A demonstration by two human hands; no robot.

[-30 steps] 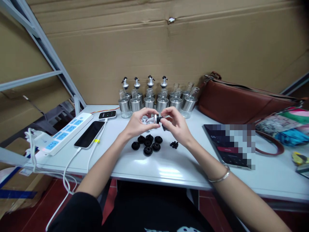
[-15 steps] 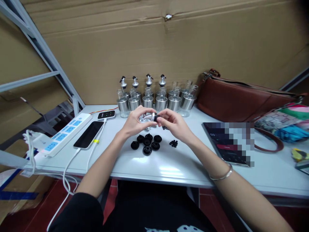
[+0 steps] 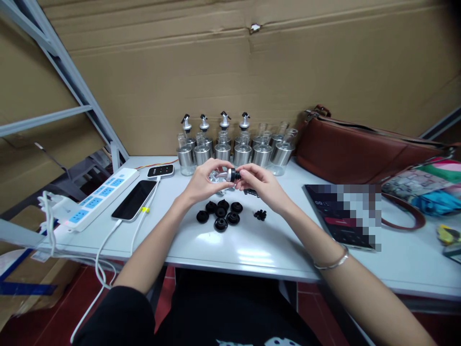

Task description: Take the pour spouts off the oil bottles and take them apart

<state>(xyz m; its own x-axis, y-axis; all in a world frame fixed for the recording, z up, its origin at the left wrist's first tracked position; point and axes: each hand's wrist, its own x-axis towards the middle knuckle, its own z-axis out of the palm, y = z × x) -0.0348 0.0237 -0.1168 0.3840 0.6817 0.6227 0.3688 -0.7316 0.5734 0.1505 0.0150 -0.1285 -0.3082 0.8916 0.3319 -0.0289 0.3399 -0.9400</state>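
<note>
Between my hands lies a silver pour spout (image 3: 227,175) with a black ribbed stopper (image 3: 236,175), held sideways above the table. My left hand (image 3: 206,181) is closed round the spout's silver part. The fingertips of my right hand (image 3: 260,184) pinch the stopper's black end. Several round black caps (image 3: 221,224) lie below my hands, with a small pile of tiny black pieces (image 3: 260,215) to their right. Behind my hands, partly hidden, are more silver spouts. Several glass and steel bottles (image 3: 242,155) stand at the back, some topped with silver spouts (image 3: 224,120).
On the left are a power strip (image 3: 97,198), a black phone (image 3: 134,200) with white cables and a small device (image 3: 160,171). A tablet (image 3: 334,216) lies on the right, before a brown bag (image 3: 345,146). Cardboard (image 3: 162,86) stands behind the bottles.
More of the black ribbed stopper shows between my hands, and my right fingers have moved slightly right. The whole view has shifted a little.
</note>
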